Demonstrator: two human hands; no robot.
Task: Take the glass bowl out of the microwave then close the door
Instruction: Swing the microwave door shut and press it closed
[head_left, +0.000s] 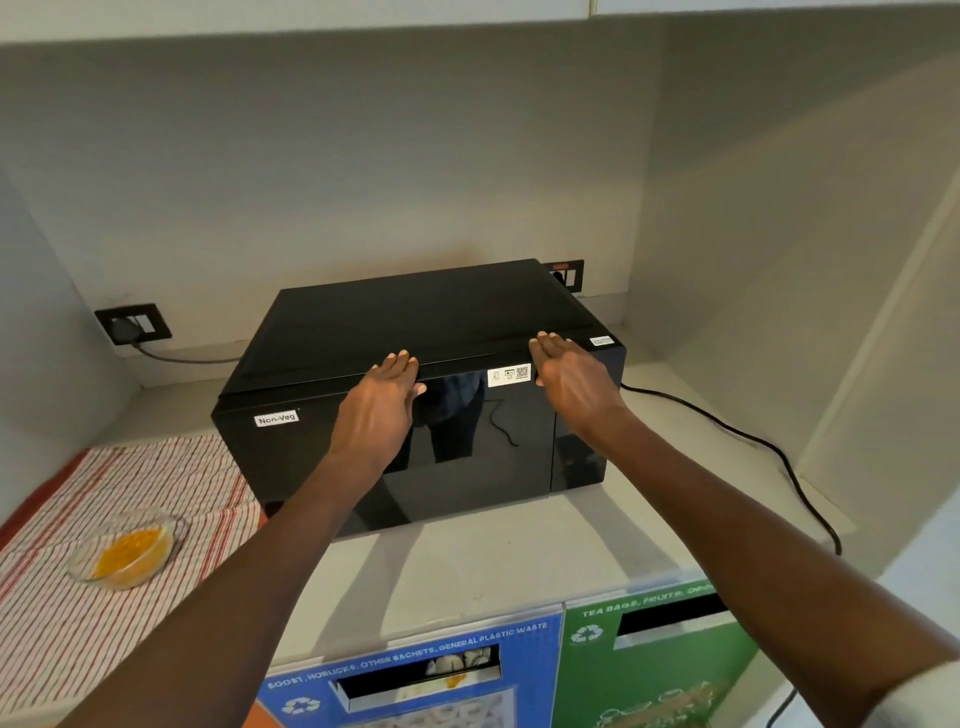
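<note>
Black and glossy, the microwave (415, 395) sits on a pale counter (519, 561) with its door (405, 457) shut flush, so nothing of the inside can be seen; the dark glass gives back only a dim reflection. Its back edge hides part of a wall socket (567, 274). Both hands lie flat with fingers spread and extended, gripping nothing: the left hand (382, 402) across the door's upper edge near the middle, the right hand (569, 376) on the top front edge toward the control side. Well apart from both, at the lower left, the glass bowl (124, 553) rests on a red-striped cloth (104, 623), holding something yellow-orange that is hard to identify.
</note>
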